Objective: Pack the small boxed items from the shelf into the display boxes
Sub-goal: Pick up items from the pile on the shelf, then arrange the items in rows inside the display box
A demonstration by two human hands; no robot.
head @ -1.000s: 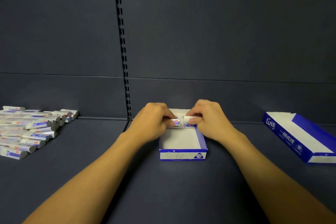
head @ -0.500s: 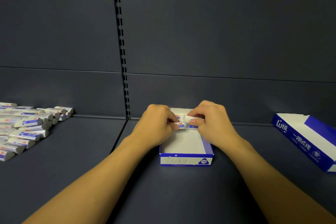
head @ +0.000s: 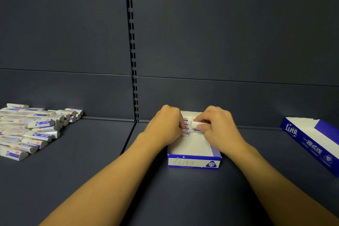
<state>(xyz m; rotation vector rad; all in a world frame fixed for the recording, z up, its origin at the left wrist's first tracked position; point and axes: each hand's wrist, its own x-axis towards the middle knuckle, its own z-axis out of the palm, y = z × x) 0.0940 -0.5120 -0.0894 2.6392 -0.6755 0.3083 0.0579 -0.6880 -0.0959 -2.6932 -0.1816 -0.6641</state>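
Head view: the left hand [head: 167, 124] steadies a row of small boxes [head: 186, 127] inside the display box [head: 192, 161], so the right hand [head: 218, 128], its grip pinching another small box [head: 194, 124], can probably slot it alongside.

A blue-and-white display box [head: 194, 160] lies open mid-shelf, small boxed items [head: 186, 127] stacked at its back; more items [head: 31, 130] are heaped left, a second box [head: 311, 145] right.
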